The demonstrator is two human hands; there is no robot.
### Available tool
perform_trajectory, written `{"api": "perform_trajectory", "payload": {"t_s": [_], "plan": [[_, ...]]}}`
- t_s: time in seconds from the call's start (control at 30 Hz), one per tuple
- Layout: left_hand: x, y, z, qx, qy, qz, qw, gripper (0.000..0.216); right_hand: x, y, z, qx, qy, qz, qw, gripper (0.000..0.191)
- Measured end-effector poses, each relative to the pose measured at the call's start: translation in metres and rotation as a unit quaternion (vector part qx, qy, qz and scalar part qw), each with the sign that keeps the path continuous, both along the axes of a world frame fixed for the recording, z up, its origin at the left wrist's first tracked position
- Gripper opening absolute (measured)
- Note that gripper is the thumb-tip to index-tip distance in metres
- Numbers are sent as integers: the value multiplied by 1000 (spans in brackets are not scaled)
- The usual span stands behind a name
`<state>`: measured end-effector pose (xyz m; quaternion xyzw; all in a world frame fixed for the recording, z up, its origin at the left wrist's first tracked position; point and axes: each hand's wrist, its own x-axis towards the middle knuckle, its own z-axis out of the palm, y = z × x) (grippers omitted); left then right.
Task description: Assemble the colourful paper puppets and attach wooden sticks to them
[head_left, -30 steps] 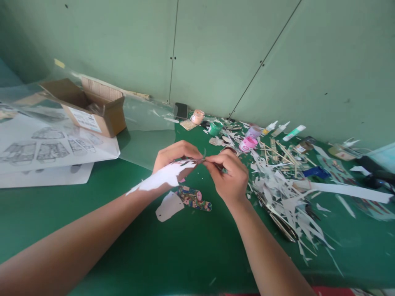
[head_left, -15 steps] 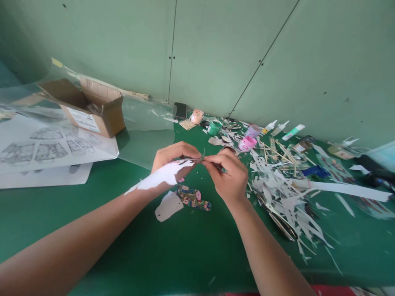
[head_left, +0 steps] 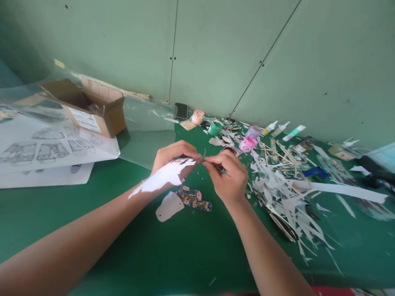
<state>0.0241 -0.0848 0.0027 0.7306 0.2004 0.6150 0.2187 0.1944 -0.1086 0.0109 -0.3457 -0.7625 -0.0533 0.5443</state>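
Observation:
My left hand [head_left: 177,154] is closed, its fingertips pinching a white paper cut-out [head_left: 160,176] with a jagged edge that lies back over the wrist. Fingertip to fingertip with it, my right hand [head_left: 230,174] is also closed in a pinch at the paper's far end. A thin dark thing shows beneath its fingers, too small to make out. A little curved sliver [head_left: 204,153] sticks up between the hands. Below them on the table lie a white paper piece with small holes [head_left: 169,207] and a colourful patterned piece [head_left: 196,199].
Paper scraps [head_left: 291,205] heap at the right, with large scissors [head_left: 280,222] on the near side. Behind are a pink jar [head_left: 247,144], a green jar [head_left: 215,128] and glue bottles [head_left: 280,129]. A cardboard box [head_left: 112,119] and printed sheets [head_left: 55,152] sit left.
The white cut-out has shifted slightly to the right over my left wrist. Both hands keep their pinch in nearly the same place; the view has moved a little.

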Motion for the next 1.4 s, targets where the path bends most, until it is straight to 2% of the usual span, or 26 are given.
{"api": "perform_trajectory", "payload": {"t_s": [0.3, 0.47, 0.77, 1.0, 1.23, 1.4], "plan": [[1, -1, 4, 8, 7, 17, 1000, 9, 1, 1, -1, -5, -4, 1, 1000, 7], [-1, 1, 1, 21, 19, 10, 1000, 6, 2, 3, 0, -20, -40, 43, 998, 19], [-2, 1, 2, 14, 17, 6, 1000, 7, 2, 1, 0, -38, -30, 29, 998, 5], [-3, 3, -1, 30, 44, -14, 998, 6, 5, 2, 1, -115, -54, 49, 991, 6], [-4, 4, -4, 20, 75, -10, 997, 13, 8, 5, -3, -136, -85, 72, 984, 2], [-6, 4, -3, 21, 94, -5, 995, 13, 9, 6, -3, -172, -66, 102, 978, 8]]}}
